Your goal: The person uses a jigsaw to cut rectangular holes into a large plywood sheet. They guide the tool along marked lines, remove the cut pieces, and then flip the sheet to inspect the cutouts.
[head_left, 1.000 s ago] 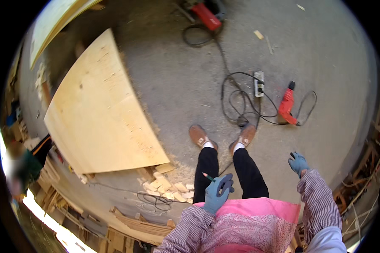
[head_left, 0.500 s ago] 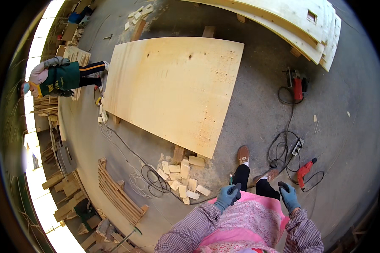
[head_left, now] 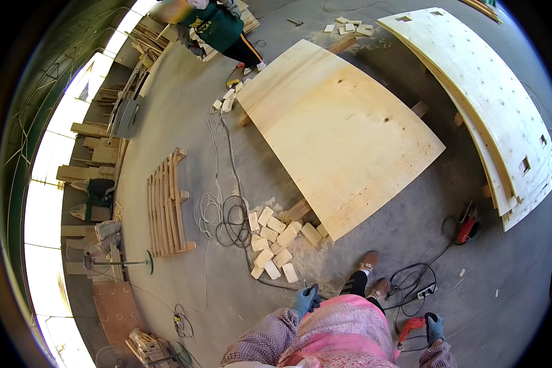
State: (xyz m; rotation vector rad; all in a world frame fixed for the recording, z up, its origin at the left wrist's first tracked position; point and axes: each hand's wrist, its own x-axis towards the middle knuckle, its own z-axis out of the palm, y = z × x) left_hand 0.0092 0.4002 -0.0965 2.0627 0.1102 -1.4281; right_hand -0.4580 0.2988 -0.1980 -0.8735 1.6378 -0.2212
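Observation:
My left hand (head_left: pixel 305 300), in a blue-grey glove with dark fingers, is held in front of my pink apron (head_left: pixel 349 322). It is closed on a thin pen-like stick (head_left: pixel 305 284), whose tip stands up above the fingers. My right hand (head_left: pixel 435 329), gloved alike, hangs low on the right with its fingers curled; whether anything is in them is hidden. Just left of it in the picture, a red power drill (head_left: pixel 411 327) appears to lie on the floor beyond the hand. Ahead of my feet, a large plywood sheet (head_left: pixel 343 141) rests on wooden supports.
Short wood blocks (head_left: pixel 270 242) lie heaped by the sheet's near corner, beside coiled cables (head_left: pixel 232 221). A slatted pallet (head_left: pixel 167 205) is at left. Stacked plywood panels (head_left: pixel 484 104) stand right, near a red power saw (head_left: pixel 468 227) and a power strip (head_left: pixel 427 291). Another person (head_left: pixel 218 27) stands far left.
My view has turned leftward, so the plywood sheet and the other person sit farther right. My right hand now hangs lower, beside the drill in the picture. My left hand keeps its grip.

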